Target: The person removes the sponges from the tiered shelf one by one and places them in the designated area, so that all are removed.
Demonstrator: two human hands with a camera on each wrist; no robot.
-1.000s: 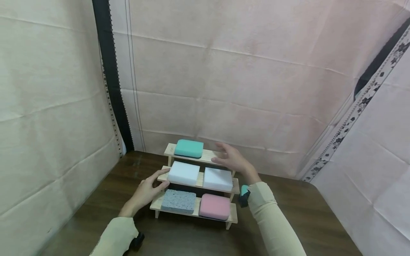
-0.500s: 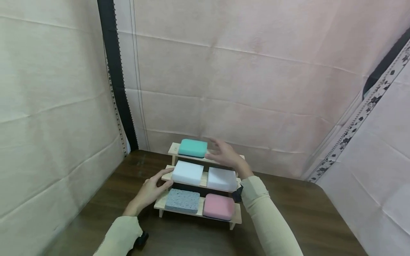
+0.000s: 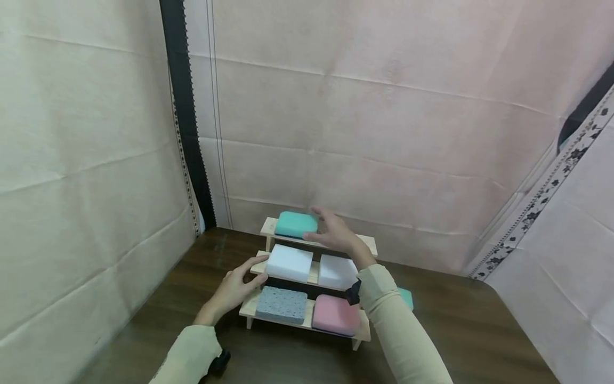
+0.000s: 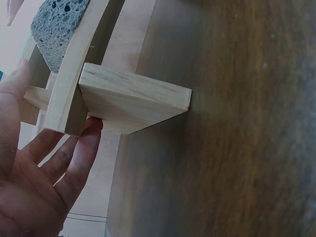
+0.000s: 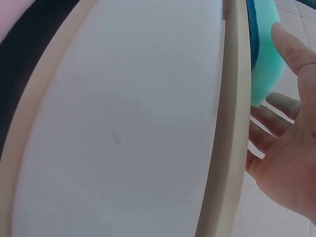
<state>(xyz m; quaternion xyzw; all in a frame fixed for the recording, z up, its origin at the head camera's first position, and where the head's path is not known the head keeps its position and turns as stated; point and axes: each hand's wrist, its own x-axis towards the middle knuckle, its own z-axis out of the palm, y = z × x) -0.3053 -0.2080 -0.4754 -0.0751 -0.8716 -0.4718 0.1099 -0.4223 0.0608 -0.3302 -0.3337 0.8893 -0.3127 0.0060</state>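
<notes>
A three-tier wooden stand (image 3: 370,248) holds several sponges. On its top tier lies a teal sponge (image 3: 295,223) with a dark underside. My right hand (image 3: 338,234) is at that sponge's right end, thumb toward its front and fingers loosely extended beside it. The middle tier bears two white sponges, one left (image 3: 289,264) and one right (image 3: 337,271), the latter partly hidden by my right wrist. My left hand (image 3: 233,288) rests at the stand's left side, thumb and fingers spread by the middle tier's end. Below sit a speckled blue-grey sponge (image 3: 281,304) and a pink sponge (image 3: 336,314).
Another teal item (image 3: 406,297) lies on the dark wooden table (image 3: 460,320), partly hidden behind my right sleeve (image 3: 395,320). Pale cloth walls (image 3: 374,133) enclose the table at the back and both sides.
My right hand has moved left along the top tier up to the teal sponge. My left hand keeps its place at the stand. The head view has shifted slightly.
</notes>
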